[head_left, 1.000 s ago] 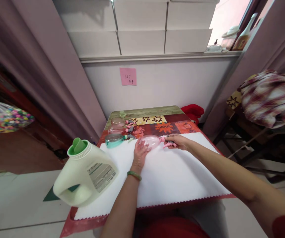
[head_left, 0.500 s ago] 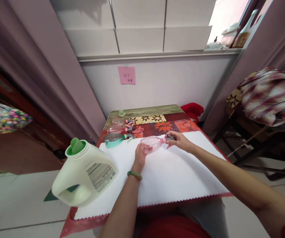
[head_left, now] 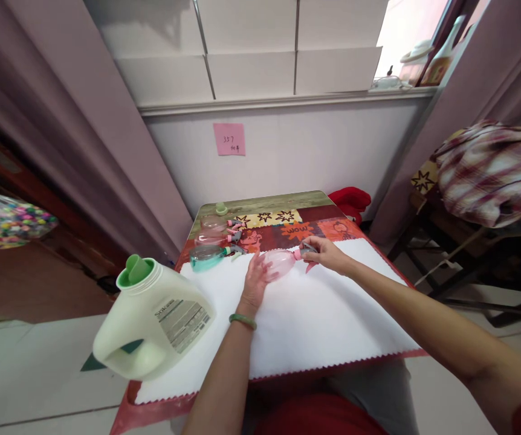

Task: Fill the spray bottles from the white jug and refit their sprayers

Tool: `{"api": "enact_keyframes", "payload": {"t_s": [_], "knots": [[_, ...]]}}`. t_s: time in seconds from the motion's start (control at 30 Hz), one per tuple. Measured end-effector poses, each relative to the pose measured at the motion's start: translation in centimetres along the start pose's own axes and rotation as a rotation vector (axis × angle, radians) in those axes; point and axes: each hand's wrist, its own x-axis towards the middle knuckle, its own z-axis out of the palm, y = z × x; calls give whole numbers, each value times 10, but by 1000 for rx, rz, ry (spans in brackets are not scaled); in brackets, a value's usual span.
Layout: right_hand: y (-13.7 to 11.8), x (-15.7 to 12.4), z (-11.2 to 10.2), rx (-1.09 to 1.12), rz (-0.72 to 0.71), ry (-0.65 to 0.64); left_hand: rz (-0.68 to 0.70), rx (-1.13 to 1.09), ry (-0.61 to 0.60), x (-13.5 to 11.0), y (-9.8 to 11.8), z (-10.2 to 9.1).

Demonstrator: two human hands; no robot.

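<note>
A clear pink spray bottle lies on its side above the white cloth, its base to the left and its spray head to the right. Around the base end is my left hand, with some fingers showing through the clear wall; a green bangle circles that wrist. My right hand grips the grey spray head, and the pink trigger pokes out below the fingers. Left of the hands, a green spray bottle and two pink spray bottles lie on their sides.
A large pale green jug with a green spout stands at the table's left edge. A small green cap sits at the far left corner. A stool with a plaid cloth is at the right.
My left hand has shifted its hold on the bottle's base, and its fingers now spread higher along the side. The right hand stays at the spray head. The view has turned slightly.
</note>
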Motion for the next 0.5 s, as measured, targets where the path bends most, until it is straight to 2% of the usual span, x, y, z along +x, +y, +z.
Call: {"api": "enact_keyframes", "payload": {"t_s": [0.2,0.33,0.5], "knots": [[-2,-1,-4,5,155,147,-45,15,-29,-2,2,1],[-3,-1,-5,110,135,116,-55,33,-20,1,-3,0],[-7,-2,-10,130,119,55,-39,52,23,6,-13,0]]}}
